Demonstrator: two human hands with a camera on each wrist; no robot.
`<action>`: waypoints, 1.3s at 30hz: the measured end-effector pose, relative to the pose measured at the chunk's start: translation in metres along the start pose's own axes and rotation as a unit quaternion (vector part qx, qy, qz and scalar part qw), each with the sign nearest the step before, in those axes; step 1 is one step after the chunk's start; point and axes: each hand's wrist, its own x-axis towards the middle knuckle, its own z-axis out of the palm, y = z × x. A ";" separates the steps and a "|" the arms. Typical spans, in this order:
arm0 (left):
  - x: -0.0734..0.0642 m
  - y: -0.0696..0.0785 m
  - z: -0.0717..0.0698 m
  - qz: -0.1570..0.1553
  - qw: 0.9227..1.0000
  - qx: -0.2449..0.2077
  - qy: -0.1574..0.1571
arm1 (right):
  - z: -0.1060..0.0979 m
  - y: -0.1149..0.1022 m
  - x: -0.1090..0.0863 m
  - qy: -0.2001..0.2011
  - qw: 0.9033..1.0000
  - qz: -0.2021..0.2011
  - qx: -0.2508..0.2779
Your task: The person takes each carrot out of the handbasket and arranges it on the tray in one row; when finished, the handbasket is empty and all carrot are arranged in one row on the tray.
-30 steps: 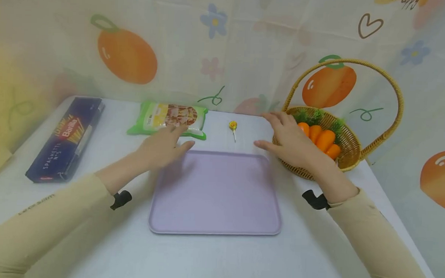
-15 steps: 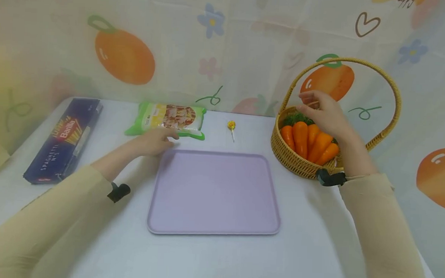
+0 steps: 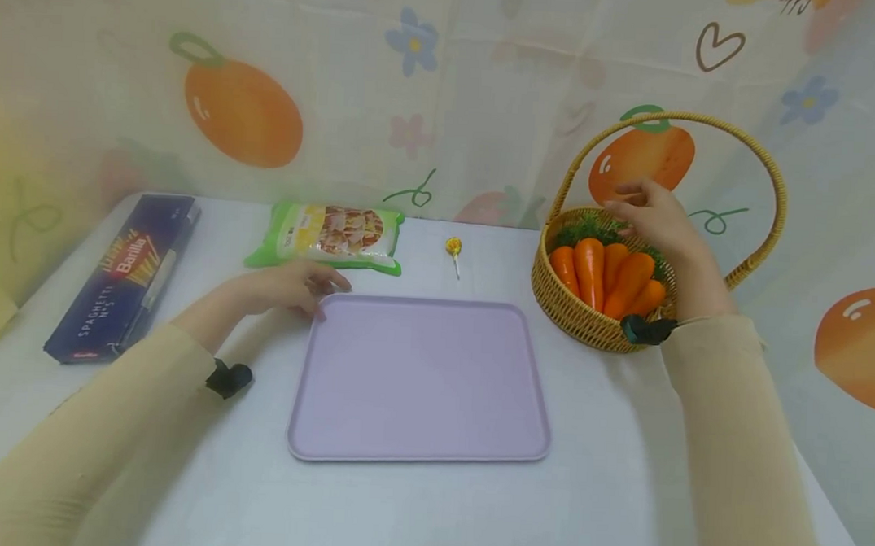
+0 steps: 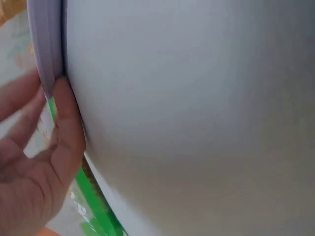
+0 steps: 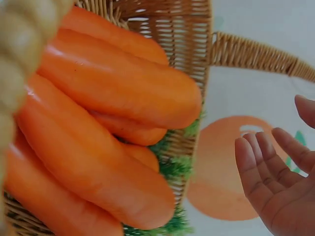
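My left hand (image 3: 286, 287) is at the far left corner of a lilac tray (image 3: 421, 378), which lies flat on the white table. In the left wrist view the thumb (image 4: 68, 115) touches the tray's edge (image 4: 47, 44), with the other fingers around the corner. My right hand (image 3: 663, 222) hovers over a wicker basket (image 3: 563, 315) under its tall handle, fingers loosely bent and nothing held. Several orange carrots (image 3: 590, 271) with green tops lie in the basket. In the right wrist view the right hand (image 5: 285, 182) is apart from the carrots (image 5: 123, 78).
A lollipop (image 3: 453, 246) lies behind the tray. Behind the left hand is a green-edged food bag (image 3: 332, 236). A dark blue Barilla spaghetti box (image 3: 125, 276) lies at the left. A fruit-patterned curtain (image 3: 489, 104) hangs at the table's back edge.
My right hand has moved right from the basket's left side to above it. My left hand has drawn back from the food bag to the tray's corner. The objects have stayed in place.
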 end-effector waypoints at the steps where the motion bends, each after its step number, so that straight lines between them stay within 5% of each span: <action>1: -0.001 -0.002 -0.001 0.001 1.000 -0.003 -0.008 | -0.001 0.002 0.002 -0.003 1.000 0.003 0.005; 6: -0.004 -0.008 -0.006 -0.003 0.999 -0.027 -0.037 | -0.003 0.011 0.006 -0.021 0.999 0.016 0.022; 21: -0.008 -0.016 -0.008 0.010 0.998 -0.050 -0.043 | -0.019 0.022 0.017 -0.096 0.993 0.050 0.042; 30: -0.007 -0.016 -0.006 0.012 0.997 -0.061 -0.038 | -0.015 0.029 0.028 -0.157 0.987 0.033 0.006; 39: -0.007 -0.017 -0.005 0.017 0.997 -0.063 -0.036 | -0.005 0.032 0.034 -0.167 0.983 0.023 -0.074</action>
